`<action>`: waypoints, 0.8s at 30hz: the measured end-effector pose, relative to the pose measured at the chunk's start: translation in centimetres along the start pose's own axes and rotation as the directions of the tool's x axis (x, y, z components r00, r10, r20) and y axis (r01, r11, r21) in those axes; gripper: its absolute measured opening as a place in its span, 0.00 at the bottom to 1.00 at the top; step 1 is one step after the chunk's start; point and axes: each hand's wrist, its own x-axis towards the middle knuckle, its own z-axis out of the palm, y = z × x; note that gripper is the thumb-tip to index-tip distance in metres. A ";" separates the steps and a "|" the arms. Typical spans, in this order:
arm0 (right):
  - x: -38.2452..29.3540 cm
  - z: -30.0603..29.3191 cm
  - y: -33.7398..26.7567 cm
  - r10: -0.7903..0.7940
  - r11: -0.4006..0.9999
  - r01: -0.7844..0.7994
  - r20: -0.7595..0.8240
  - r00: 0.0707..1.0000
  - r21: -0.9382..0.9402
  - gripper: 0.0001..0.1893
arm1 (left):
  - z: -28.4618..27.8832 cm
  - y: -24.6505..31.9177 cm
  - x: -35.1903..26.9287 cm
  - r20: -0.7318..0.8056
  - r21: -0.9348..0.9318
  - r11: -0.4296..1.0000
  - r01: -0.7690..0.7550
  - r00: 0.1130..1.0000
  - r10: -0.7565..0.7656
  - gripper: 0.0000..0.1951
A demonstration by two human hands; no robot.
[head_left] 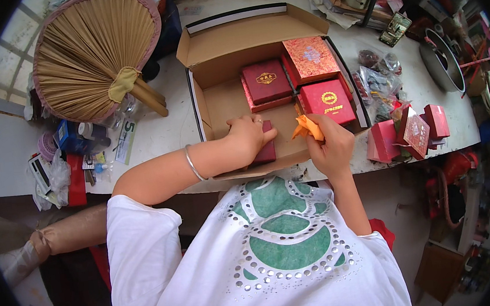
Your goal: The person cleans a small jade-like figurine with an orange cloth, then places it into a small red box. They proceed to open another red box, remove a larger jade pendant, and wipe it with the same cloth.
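Note:
In front of me an open cardboard carton (217,82) holds several small red gift boxes. My left hand (245,136) reaches into its near left part and grips a dark red box (267,152), partly hidden under the fingers and thumb. A bunched orange cloth (306,128) is pinched in my right hand (332,140), over the carton's near right part. Just beyond that hand lies a red box with a gold emblem (327,102). Farther back are a maroon box with gold writing (267,81) and a red-and-gold patterned box (311,57).
A large pleated fan (92,57) stands left of the carton, with a small bottle (93,131) and a blue box (71,135) below it. More red boxes (413,133), plastic-bagged items (378,75) and a metal pan (441,62) sit on the white table (169,135).

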 end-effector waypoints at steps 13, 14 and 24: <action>0.3 0.5 -0.1 0.028 0.999 -0.030 -0.043 0.999 -0.029 0.14 | -0.7 -2.3 -0.5 -0.057 -0.181 0.978 -0.104 0.994 0.095 0.49; 0.4 0.3 -0.1 0.054 0.998 -0.055 -0.056 0.997 -0.018 0.13 | -1.5 -2.5 -0.6 -0.065 -0.235 0.963 -0.129 0.991 0.116 0.51; 0.0 -2.6 -5.4 -0.464 0.867 0.465 -0.052 0.884 0.180 0.19 | -4.9 2.8 -4.5 -0.496 -0.496 -0.825 -0.272 0.869 0.012 0.57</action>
